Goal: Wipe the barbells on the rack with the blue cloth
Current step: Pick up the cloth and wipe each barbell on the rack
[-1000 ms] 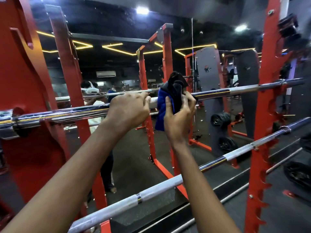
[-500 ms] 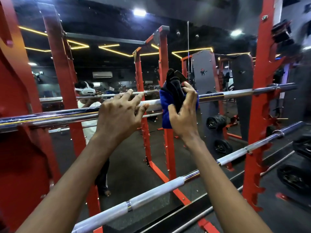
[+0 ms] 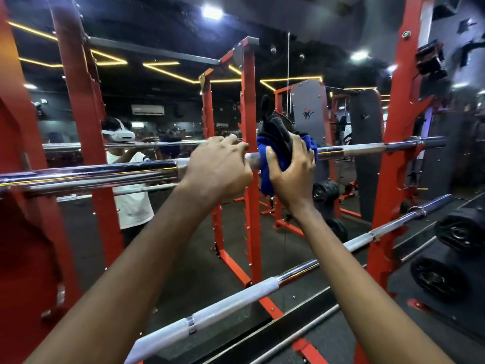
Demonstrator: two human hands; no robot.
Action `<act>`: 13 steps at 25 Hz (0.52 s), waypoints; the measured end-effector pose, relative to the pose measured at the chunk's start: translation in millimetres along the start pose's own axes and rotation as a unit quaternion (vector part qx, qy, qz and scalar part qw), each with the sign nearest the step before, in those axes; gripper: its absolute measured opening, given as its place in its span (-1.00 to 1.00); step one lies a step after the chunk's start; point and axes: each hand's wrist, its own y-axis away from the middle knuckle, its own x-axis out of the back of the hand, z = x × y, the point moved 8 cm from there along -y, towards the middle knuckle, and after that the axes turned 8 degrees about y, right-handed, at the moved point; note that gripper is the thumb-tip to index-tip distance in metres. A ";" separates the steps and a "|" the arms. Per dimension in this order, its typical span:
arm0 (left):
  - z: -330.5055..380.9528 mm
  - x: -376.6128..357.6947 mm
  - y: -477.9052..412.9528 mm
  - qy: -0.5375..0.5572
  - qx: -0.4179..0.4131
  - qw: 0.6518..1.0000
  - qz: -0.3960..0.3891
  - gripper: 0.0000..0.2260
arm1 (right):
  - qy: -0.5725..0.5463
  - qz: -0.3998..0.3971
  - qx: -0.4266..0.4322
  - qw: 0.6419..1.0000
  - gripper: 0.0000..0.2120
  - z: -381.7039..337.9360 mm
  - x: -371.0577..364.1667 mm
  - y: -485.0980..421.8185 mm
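- Upper barbell (image 3: 105,174) is gripped by the left hand (image 3: 217,166), fingers curled over.
- Blue cloth (image 3: 265,158) is clamped round it by the right hand (image 3: 291,177).
- Red rack (image 3: 393,153) is backed by an apparent mirror (image 3: 162,214); dark floor (image 3: 451,334).

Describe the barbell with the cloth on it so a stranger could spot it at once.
Start at the red rack with barbells across it. Take the upper bar. Unlike the lower bar, it has the left hand on it and the right hand gripping the blue cloth around it.
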 end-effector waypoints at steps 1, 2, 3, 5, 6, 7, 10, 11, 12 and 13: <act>6.8 -4.7 -5.7 0.014 -0.020 1.000 -0.004 -0.58 | -0.001 -0.005 0.022 1.000 -0.65 8.0 0.1 -4.9; 12.2 -8.8 -9.7 0.014 -0.040 0.999 -0.006 -0.60 | 0.002 -0.017 0.038 0.999 -0.66 16.6 -0.3 -11.0; 16.4 -12.8 -12.3 -0.001 -0.061 0.998 -0.006 -0.59 | 0.012 -0.024 0.045 0.999 -0.66 28.0 -1.7 -16.7; 19.1 -20.8 -13.6 -0.048 -0.093 0.994 -0.002 -0.55 | 0.018 -0.008 0.006 1.000 -0.68 57.0 -0.6 -24.0; 18.7 -23.1 -13.5 -0.065 -0.103 0.993 0.000 -0.54 | 0.009 0.012 -0.038 0.999 -0.65 73.6 3.7 -27.0; 17.9 -24.4 -13.4 -0.076 -0.108 0.991 0.003 -0.53 | -0.006 0.036 -0.088 0.995 -0.61 88.2 9.7 -28.9; 18.3 -24.2 -14.0 -0.084 -0.100 0.991 -0.001 -0.55 | -0.011 0.063 -0.152 0.986 -0.54 94.8 12.7 -23.5; 20.5 -25.7 -17.3 -0.074 -0.088 0.993 -0.007 -0.57 | 0.009 0.059 -0.125 0.990 -0.56 84.3 9.2 -19.7; 24.4 -29.9 -22.8 -0.061 -0.073 0.995 -0.019 -0.60 | 0.030 0.055 -0.087 0.994 -0.58 72.1 5.5 -14.5; 29.8 -35.2 -29.6 -0.049 -0.063 0.996 -0.034 -0.63 | 0.042 0.051 -0.051 0.996 -0.61 62.0 1.8 -10.1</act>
